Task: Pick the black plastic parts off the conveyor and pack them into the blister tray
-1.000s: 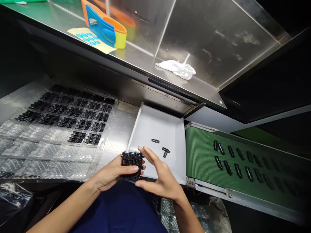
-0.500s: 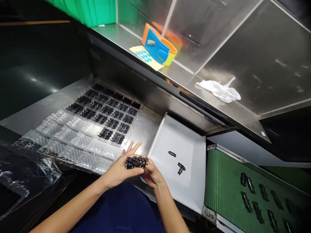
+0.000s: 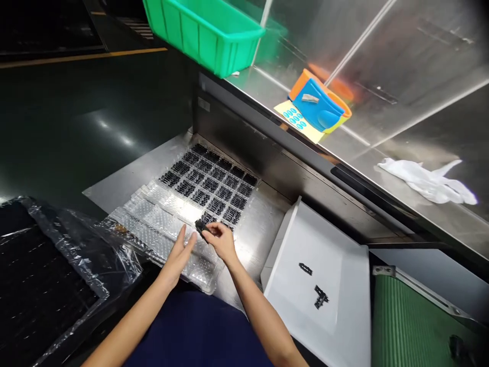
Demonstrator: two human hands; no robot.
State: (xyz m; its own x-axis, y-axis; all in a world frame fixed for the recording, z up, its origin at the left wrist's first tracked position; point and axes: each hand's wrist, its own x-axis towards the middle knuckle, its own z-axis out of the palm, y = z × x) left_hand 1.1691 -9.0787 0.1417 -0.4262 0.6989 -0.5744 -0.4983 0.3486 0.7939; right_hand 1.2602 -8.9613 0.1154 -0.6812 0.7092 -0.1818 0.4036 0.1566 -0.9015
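My right hand (image 3: 220, 239) grips a bundle of black parts (image 3: 202, 228) over the front of a clear plastic tray (image 3: 153, 204). Just left of the bundle, my left hand (image 3: 179, 257) has its fingers spread and holds nothing. Rows of black parts (image 3: 210, 184) fill the tray's back compartments, while compartments nearer to me are bare. In the white bin (image 3: 284, 239) to the right lie a small black part (image 3: 305, 268) and a little cluster of black parts (image 3: 321, 297).
A green conveyor belt (image 3: 405, 326) runs at the lower right. Above, a shelf holds a green bin (image 3: 206, 38), a blue and orange tape dispenser (image 3: 319, 104), a sticker sheet (image 3: 298, 120) and white gloves (image 3: 428, 178). Plastic-wrapped black material (image 3: 42, 285) sits at left.
The view has turned left. Both hands have moved from beside the white bin to over the tray. My left hand has let go of the black parts, which my right hand now holds.
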